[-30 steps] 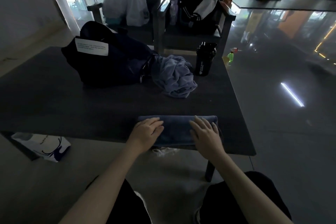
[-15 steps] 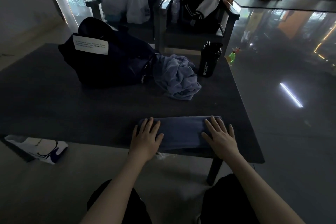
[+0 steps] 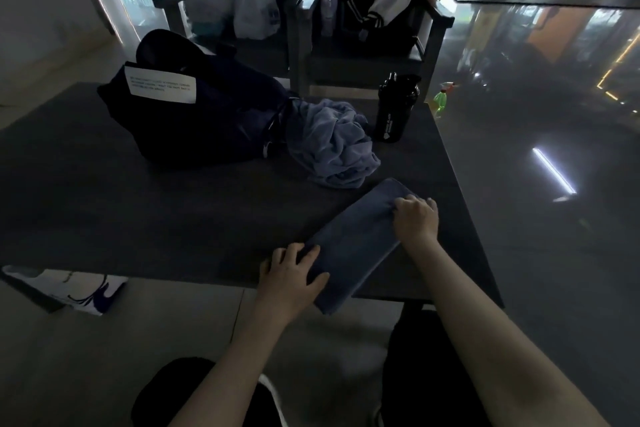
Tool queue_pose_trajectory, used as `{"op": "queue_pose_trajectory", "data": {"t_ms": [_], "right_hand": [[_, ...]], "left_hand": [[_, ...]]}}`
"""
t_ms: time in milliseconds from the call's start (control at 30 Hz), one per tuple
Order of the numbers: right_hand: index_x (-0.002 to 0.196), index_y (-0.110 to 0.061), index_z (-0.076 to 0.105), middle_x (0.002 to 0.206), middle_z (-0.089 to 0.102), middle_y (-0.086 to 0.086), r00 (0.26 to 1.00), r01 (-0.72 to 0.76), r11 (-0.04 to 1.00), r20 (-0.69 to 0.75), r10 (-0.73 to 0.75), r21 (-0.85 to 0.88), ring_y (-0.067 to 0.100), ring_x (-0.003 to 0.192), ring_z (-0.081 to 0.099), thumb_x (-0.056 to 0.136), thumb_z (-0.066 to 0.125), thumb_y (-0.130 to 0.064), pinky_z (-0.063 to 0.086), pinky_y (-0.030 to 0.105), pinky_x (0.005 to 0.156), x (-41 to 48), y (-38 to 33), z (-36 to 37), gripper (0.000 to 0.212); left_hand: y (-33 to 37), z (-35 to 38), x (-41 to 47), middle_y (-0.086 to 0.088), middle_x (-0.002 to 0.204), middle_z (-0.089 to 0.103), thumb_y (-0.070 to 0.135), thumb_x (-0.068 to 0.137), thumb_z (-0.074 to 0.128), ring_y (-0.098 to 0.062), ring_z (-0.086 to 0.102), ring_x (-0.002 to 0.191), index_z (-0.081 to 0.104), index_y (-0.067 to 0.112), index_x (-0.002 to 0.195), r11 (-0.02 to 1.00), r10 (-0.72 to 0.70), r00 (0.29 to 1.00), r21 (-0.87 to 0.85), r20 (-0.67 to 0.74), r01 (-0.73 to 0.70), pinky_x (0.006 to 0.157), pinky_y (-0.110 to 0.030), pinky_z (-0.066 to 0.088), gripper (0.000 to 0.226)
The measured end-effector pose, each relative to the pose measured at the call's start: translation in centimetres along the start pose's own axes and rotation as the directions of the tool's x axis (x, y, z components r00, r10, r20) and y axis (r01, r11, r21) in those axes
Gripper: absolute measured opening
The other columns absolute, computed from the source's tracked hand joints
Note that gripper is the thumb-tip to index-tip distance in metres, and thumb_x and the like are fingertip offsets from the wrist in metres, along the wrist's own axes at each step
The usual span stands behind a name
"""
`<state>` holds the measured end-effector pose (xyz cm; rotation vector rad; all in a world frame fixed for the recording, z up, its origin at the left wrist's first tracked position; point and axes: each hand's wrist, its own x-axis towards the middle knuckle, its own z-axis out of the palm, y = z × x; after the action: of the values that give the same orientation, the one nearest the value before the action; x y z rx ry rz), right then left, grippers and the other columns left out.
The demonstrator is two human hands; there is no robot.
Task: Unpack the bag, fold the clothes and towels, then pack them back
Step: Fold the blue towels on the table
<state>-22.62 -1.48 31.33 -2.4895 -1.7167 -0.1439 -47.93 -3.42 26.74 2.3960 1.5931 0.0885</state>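
Blue towel is gripped at far end by curled right hand; near end pressed under spread left hand.

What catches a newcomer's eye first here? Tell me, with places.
The folded blue towel lies slantwise at the table's near right edge, the left hand resting on its near end and the right hand gripping its far end. Behind it, mid-table, a crumpled lilac garment sits against a dark bag bearing a white note, a black bottle to their right.
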Motion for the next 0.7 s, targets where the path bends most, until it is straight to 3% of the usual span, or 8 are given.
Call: {"op": "queue_pose_trajectory", "data": {"t_ms": [67,167,267,333,400,467,567,700], "right_hand": [[0.109,-0.016,0.065,0.113,0.063,0.004,0.995,0.090,0.988,-0.051,-0.084,0.126,0.026,0.111,0.055,0.087,0.053,-0.013,0.034,0.040,0.100,-1.6,-0.6,-0.7,0.025],[0.106,-0.011,0.070,0.106,0.069,0.012,0.933,0.350,0.850,-0.065,-0.354,0.395,0.032,0.101,0.062,0.079,0.052,-0.005,0.046,0.040,0.086,-6.8,-1.3,-0.8,0.033],[0.135,-0.020,0.052,0.145,0.045,0.002,0.868,0.432,0.839,0.100,-0.486,0.330,0.020,0.136,0.037,0.088,0.048,-0.012,0.029,0.039,0.110,-11.0,-0.9,0.2,0.048],[0.146,-0.026,0.034,0.155,0.025,-0.004,0.851,0.468,0.848,0.130,-0.508,0.247,0.017,0.144,0.020,0.087,0.049,-0.015,0.016,0.038,0.115,-12.1,-0.1,0.6,0.061],[0.149,-0.027,0.026,0.157,0.018,-0.003,0.830,0.522,0.837,0.129,-0.543,0.163,0.020,0.144,0.016,0.083,0.053,-0.013,0.014,0.041,0.115,-12.9,0.4,0.4,0.072],[0.147,-0.023,0.033,0.154,0.028,0.002,0.817,0.557,0.824,0.112,-0.566,0.104,0.024,0.141,0.028,0.078,0.065,-0.015,0.023,0.045,0.113,-13.8,0.6,0.0,0.077],[0.129,-0.018,0.059,0.134,0.056,0.004,0.837,0.544,0.836,0.023,-0.547,0.069,0.024,0.120,0.056,0.050,0.089,-0.024,0.047,0.046,0.095,-15.2,0.3,0.4,0.085],[0.121,-0.015,0.065,0.125,0.063,0.004,0.848,0.523,0.849,-0.144,-0.510,0.079,0.025,0.112,0.062,0.055,0.087,-0.018,0.053,0.044,0.088,-15.2,-0.4,1.4,0.070]], "left_hand": [[0.7,0.2,-0.9,0.006,0.139,0.031,0.061,0.091,0.034,-0.021,0.028,0.125,0.031,0.039,0.144,1.000,-0.002,1.000,-0.001,-0.017,0.002,0.103,-0.043,0.026,0.058],[2.1,0.1,-1.6,0.003,0.133,0.034,0.053,0.094,0.035,-0.022,0.032,0.120,0.035,0.037,0.143,0.999,-0.004,1.000,-0.042,0.008,0.004,0.099,-0.042,0.028,0.052],[3.1,-0.6,-2.2,0.001,0.131,0.037,0.042,0.095,0.036,-0.023,0.034,0.120,0.037,0.036,0.143,0.998,-0.007,0.997,-0.055,0.073,0.011,0.098,-0.040,0.029,0.048],[3.3,-1.1,-2.6,0.003,0.132,0.037,0.035,0.095,0.038,-0.022,0.034,0.120,0.036,0.037,0.144,0.998,-0.012,0.993,-0.067,0.121,0.020,0.099,-0.039,0.029,0.049],[3.2,-1.5,-3.0,0.005,0.135,0.037,0.027,0.093,0.041,-0.021,0.035,0.122,0.035,0.037,0.144,0.997,-0.016,0.988,-0.066,0.152,0.026,0.099,-0.038,0.031,0.053],[3.2,-1.6,-3.5,0.007,0.138,0.035,0.018,0.090,0.045,-0.021,0.035,0.122,0.033,0.037,0.145,0.996,-0.015,0.986,-0.086,0.165,0.030,0.097,-0.036,0.032,0.060],[2.9,-1.3,-4.1,0.006,0.141,0.032,0.009,0.085,0.048,-0.022,0.038,0.121,0.033,0.033,0.146,0.992,0.016,0.989,-0.123,0.150,0.002,0.096,-0.035,0.036,0.067],[2.0,-0.6,-4.1,0.002,0.142,0.033,-0.002,0.081,0.052,-0.021,0.042,0.124,0.035,0.025,0.146,0.981,0.101,0.992,-0.173,0.081,-0.086,0.099,-0.033,0.042,0.073]]}}
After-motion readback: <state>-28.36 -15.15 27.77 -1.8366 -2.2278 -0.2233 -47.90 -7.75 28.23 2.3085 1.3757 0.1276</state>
